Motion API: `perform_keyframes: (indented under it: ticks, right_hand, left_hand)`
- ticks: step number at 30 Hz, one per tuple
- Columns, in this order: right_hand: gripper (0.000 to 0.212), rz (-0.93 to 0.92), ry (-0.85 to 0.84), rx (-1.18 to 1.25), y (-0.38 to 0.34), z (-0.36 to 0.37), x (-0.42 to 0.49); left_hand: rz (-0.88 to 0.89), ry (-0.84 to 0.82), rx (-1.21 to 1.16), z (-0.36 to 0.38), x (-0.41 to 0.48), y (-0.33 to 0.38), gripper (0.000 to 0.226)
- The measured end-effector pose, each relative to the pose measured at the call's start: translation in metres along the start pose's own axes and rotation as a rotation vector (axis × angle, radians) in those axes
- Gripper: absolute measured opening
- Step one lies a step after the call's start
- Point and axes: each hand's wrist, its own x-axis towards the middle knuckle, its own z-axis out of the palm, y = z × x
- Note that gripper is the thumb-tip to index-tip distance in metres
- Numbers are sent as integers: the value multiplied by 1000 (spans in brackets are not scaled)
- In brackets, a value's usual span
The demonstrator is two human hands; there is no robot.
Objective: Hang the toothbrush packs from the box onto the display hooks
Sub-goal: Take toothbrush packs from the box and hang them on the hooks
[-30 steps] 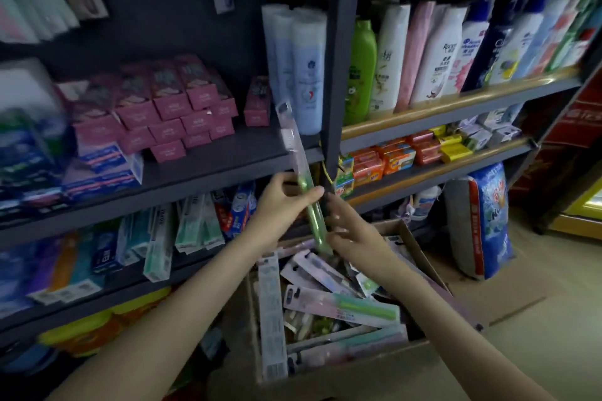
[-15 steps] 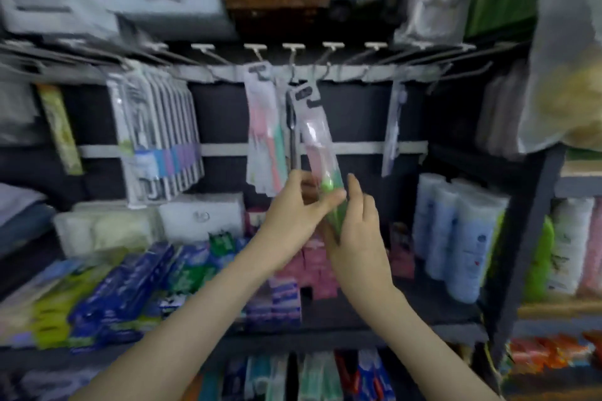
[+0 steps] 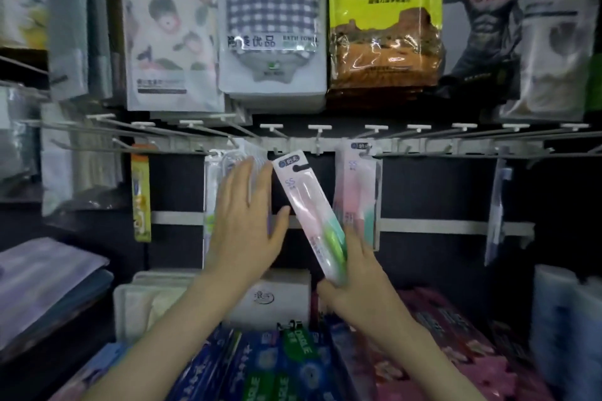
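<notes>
- Head view: right hand (image 3: 358, 286) grips the toothbrush pack (image 3: 309, 215) by its lower end, tilted below the hooks (image 3: 317, 137)
- Left hand (image 3: 247, 221) spread flat, empty
- Pack looks light, stiff, slick; better pinched near its hang hole

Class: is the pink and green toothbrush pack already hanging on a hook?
No: the right hand holds the toothbrush pack tilted, its hang hole below the hooks.
</notes>
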Motion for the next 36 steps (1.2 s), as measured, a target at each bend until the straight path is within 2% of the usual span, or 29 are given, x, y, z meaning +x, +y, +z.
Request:
perform_keyframes:
  ticks: [2, 8, 12, 16, 20, 27, 36]
  right_hand:
    - [95, 14, -2, -11, 0, 5, 14]
    - [102, 25, 44, -38, 2, 20, 27]
    - [98, -34, 157, -9, 14, 32, 16]
    - [90, 29, 160, -23, 19, 42, 21]
    - [85, 35, 242, -17, 17, 58, 37]
    - [92, -63, 251, -111, 20, 84, 43]
    - [84, -93, 459, -202, 21, 89, 69]
  left_hand:
    - [33, 26, 123, 13, 8, -24, 62]
    - [65, 31, 181, 31, 19, -49, 80]
    - [90, 76, 133, 38, 20, -52, 73]
    - [89, 97, 119, 42, 20, -52, 68]
    - [92, 121, 117, 43, 19, -51, 63]
    - [110, 138, 123, 42, 18, -58, 64]
    - [112, 137, 106, 43, 17, -57, 60]
